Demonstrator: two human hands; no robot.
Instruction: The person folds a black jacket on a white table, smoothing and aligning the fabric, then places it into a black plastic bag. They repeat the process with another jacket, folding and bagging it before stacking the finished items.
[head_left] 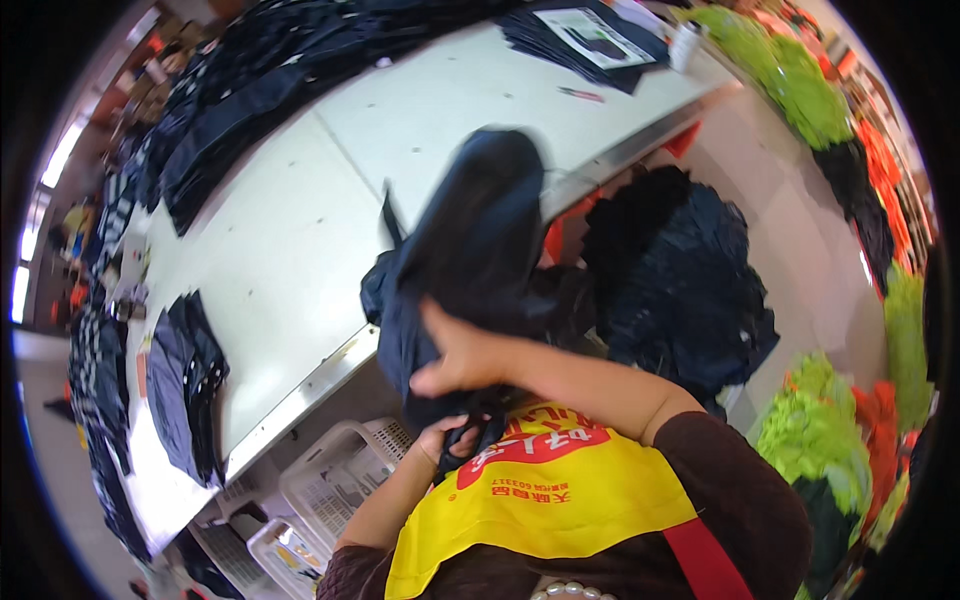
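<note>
A dark navy cloth piece, apparently a garment (pixel 465 240), is bunched in front of my body and rises over the table's near edge, its upper end blurred by motion. Low on this cloth, close to my yellow apron (pixel 560 490), my left hand (pixel 448 437) is closed around a gathered fold. Above it, my right hand (pixel 455 355) reaches across from the right and lies against the cloth with thumb and fingers spread apart. Some of its fingertips are hard to make out.
A white table (pixel 290 220) spans the far side, with dark garments (pixel 270 100) stacked along its back and a folded pile (pixel 185 380) at left. Red-handled snips (pixel 582 94) lie far right. A dark cloth heap (pixel 680 280) sits right; white baskets (pixel 340 475) stand below the table.
</note>
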